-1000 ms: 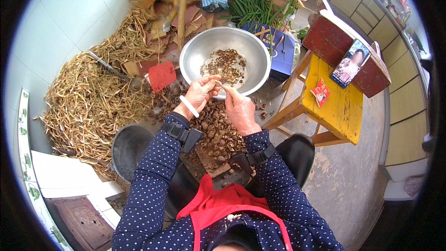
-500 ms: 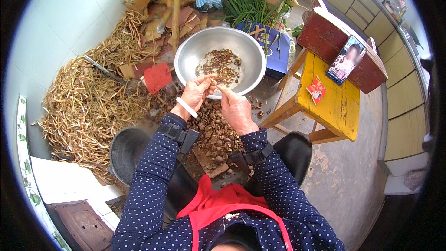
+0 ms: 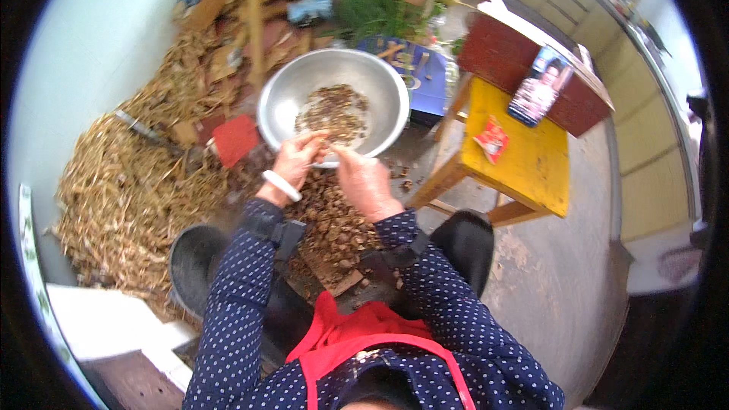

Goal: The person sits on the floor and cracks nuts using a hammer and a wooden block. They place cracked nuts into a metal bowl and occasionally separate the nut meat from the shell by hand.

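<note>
Left hand (image 3: 298, 159): fingertips are bunched.
Right hand (image 3: 368, 181): fingers are curled.
Pinch: cannot be told.
Basin (image 3: 389, 100): brown pieces (image 3: 334, 110) are held.

Straw (image 3: 137, 205) on the left, a yellow stool (image 3: 535, 171) on the right

A red packet (image 3: 492, 141) lies on the stool. Near it, a phone (image 3: 539, 85) leans on a dark red wooden thing (image 3: 493, 49), with a person on its screen. A blue bag (image 3: 430, 89) is on the floor, and blurry green leaves (image 3: 373, 11) are just behind it. A red flat thing (image 3: 235, 140) is beside the straw. Pale cupboards (image 3: 651, 144) line the far right.
</note>
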`<state>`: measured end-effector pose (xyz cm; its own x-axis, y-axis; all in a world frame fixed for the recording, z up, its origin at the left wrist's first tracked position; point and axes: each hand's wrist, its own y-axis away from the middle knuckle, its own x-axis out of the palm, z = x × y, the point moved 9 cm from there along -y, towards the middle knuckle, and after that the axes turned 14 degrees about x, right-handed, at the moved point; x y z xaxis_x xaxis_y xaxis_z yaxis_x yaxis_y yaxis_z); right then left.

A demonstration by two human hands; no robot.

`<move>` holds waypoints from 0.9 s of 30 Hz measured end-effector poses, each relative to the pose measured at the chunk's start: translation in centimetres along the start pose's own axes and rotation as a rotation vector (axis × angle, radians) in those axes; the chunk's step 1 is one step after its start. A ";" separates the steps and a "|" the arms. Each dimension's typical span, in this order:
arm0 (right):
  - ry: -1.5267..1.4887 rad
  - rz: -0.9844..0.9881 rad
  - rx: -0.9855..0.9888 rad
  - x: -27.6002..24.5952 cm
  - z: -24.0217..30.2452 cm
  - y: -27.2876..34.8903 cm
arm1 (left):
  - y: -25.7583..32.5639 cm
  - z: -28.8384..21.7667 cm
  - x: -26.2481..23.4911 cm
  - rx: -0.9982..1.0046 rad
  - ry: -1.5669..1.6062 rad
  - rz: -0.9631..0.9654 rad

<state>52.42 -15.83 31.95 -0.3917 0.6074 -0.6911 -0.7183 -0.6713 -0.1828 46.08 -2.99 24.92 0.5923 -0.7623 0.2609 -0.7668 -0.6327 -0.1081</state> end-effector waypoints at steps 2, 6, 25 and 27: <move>0.029 0.042 0.069 0.5 -0.7 -0.1 | -0.2 0.0 0.0 0.013 -0.068 0.001; -0.110 0.098 0.152 1.1 -2.0 -0.6 | -0.5 0.4 -0.1 0.014 -0.061 0.037; -1.008 0.402 0.643 9.2 -5.7 -2.4 | -3.1 6.5 -2.7 -0.155 0.482 -0.222; -1.112 0.447 0.690 9.5 -5.5 -2.1 | -3.2 6.6 -2.9 -0.170 0.492 -0.239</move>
<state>53.33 -10.97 21.96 -0.6756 0.6338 0.3767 -0.4201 -0.7507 0.5098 48.44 0.31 18.18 0.6000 -0.4223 0.6795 -0.6791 -0.7178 0.1536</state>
